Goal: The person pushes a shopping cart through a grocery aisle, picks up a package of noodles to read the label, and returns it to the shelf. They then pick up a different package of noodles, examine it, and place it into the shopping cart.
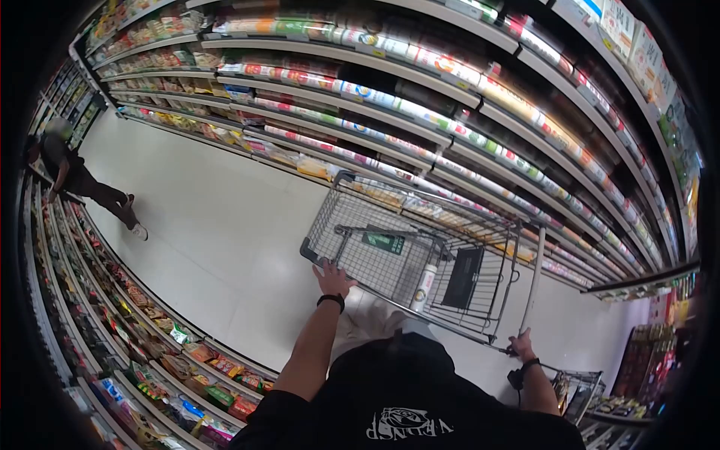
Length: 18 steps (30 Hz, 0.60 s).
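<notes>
From my seat the feed is a heavy fisheye: a round picture with black corners, and the shelves (420,112) bow hard toward the rim. Light is bright and even, from overhead as far as I can tell. The pale floor (217,225) glares almost white at far left, and packet fronts on the upper shelves are blown out. Shadows are soft and short under the cart (420,259). Detail smears near the edges; labels are unreadable. The far person (82,180) is small and soft.
</notes>
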### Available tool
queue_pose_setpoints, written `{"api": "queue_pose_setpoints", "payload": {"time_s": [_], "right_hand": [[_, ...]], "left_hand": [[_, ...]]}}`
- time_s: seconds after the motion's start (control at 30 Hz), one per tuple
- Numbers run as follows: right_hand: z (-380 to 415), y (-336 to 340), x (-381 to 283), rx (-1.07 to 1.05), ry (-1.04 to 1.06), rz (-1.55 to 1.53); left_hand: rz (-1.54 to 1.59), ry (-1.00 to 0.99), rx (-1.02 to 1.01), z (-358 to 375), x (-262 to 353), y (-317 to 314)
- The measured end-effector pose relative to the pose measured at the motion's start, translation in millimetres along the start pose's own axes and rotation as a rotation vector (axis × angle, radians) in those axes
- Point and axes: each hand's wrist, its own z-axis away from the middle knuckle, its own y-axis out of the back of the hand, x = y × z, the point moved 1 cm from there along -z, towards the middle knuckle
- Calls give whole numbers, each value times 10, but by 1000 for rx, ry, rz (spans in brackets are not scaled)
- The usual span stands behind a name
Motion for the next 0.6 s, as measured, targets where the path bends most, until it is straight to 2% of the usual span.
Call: {"api": "queue_pose_setpoints", "payload": {"time_s": [0.1,0.13,0.2,0.23,0.27,0.3,0.43,0.6], "right_hand": [[-51,-119,-36,-171,50,-335],[239,-82,-413,-241,-80,-265],[342,-182,-726,-314,-122,-299],[27,-318,-519,-465,-199,-600],[350,-391,-890,-297,-110,-465],[393,-472,-992,-194,-60,-399],[464,-636,-1244,-410,-103,-651],[685,-921,-1801,-476,-171,-750]], "left_hand": [[-26,42,-101,29,-245,133],[-71,61,-115,34,-317,193],[-139,90,-172,21,-444,288],[-177,101,-200,35,-512,376],[-165,106,-157,56,-584,335],[-159,110,-111,78,-681,320],[-124,100,-53,-10,-1120,238],[-246,172,-375,-372,-1481,591]]}}
